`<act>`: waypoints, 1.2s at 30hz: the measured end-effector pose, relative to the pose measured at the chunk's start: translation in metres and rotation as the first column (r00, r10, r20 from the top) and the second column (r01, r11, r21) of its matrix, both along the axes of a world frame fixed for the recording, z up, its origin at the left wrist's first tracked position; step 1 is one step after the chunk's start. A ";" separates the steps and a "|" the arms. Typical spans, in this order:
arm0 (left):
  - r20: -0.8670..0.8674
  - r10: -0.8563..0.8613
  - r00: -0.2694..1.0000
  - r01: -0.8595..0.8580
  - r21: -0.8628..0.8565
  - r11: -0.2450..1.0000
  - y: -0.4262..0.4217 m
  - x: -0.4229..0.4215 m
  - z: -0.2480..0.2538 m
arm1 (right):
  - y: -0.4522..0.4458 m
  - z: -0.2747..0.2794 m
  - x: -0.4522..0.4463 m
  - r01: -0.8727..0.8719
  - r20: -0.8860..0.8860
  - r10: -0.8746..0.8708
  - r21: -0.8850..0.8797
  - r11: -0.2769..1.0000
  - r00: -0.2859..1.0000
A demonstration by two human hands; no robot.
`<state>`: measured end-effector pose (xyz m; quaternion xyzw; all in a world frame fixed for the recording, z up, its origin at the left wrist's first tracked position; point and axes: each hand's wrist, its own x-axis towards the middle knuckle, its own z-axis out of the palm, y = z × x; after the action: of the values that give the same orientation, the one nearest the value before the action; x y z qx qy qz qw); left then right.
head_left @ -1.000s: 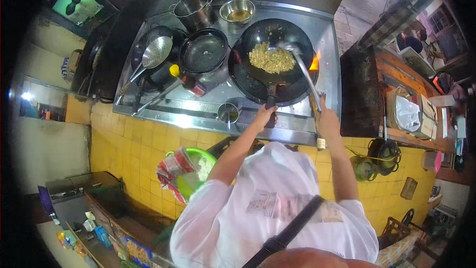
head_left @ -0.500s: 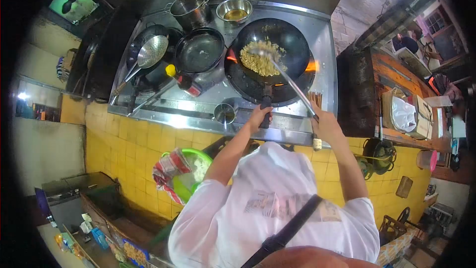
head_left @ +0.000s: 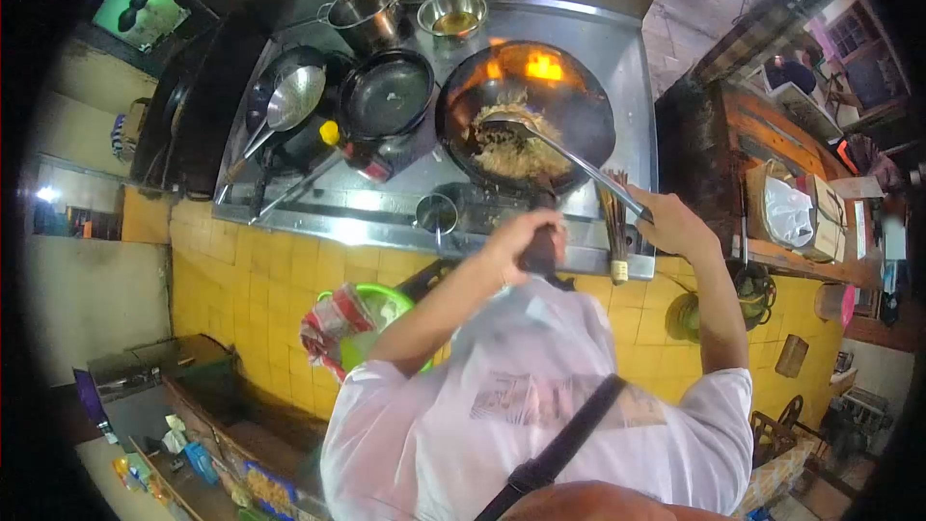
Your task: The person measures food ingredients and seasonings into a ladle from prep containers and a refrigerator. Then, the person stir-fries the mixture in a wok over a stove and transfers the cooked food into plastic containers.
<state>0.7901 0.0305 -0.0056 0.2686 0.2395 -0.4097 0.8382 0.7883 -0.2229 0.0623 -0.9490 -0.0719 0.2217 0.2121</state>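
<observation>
My left hand (head_left: 521, 243) is closed around the dark handle of a black wok (head_left: 588, 116). Chopped, light-brown food (head_left: 521, 156) lies in the wok. In my right hand (head_left: 675, 224) is the long metal handle of a ladle (head_left: 579, 162), whose head rests down among the food. An orange glow shows on the wok's far inner wall. Just below the ladle's handle, a bundle-like bamboo brush (head_left: 617, 241) lies at the stove's front edge.
Left of the wok on the steel stove (head_left: 376, 201) are an empty black pan (head_left: 388, 96), a strainer (head_left: 297, 98), a yellow-capped bottle (head_left: 368, 164) and a metal cup (head_left: 437, 216). Behind stand a pot (head_left: 376, 29) and a steel bowl (head_left: 453, 14). A green basin (head_left: 371, 352) sits lower left.
The wok and its handle have come closer to my body, with my left hand moving along. My right hand has shifted right with the ladle. Bright orange light now shows on the back wall.
</observation>
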 end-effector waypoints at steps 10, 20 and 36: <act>0.139 -0.236 0.962 0.175 0.349 0.921 -0.010 -0.067 -0.004 | 0.024 -0.011 -0.035 0.133 0.024 -0.132 -0.101 0.986 0.991; 0.149 -0.221 0.964 0.160 0.339 0.927 0.002 -0.065 -0.016 | -0.009 -0.049 -0.043 0.199 0.276 -0.117 -0.292 0.935 0.954; 0.389 -0.064 0.919 -0.119 0.429 0.895 0.008 0.042 -0.178 | 0.063 -0.155 0.019 0.285 0.280 -0.217 -0.233 0.930 0.935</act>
<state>0.8320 0.0390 -0.1833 0.5262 0.1573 -0.2695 0.7910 0.8074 -0.1601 -0.0931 -0.9906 0.0559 0.0791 0.0969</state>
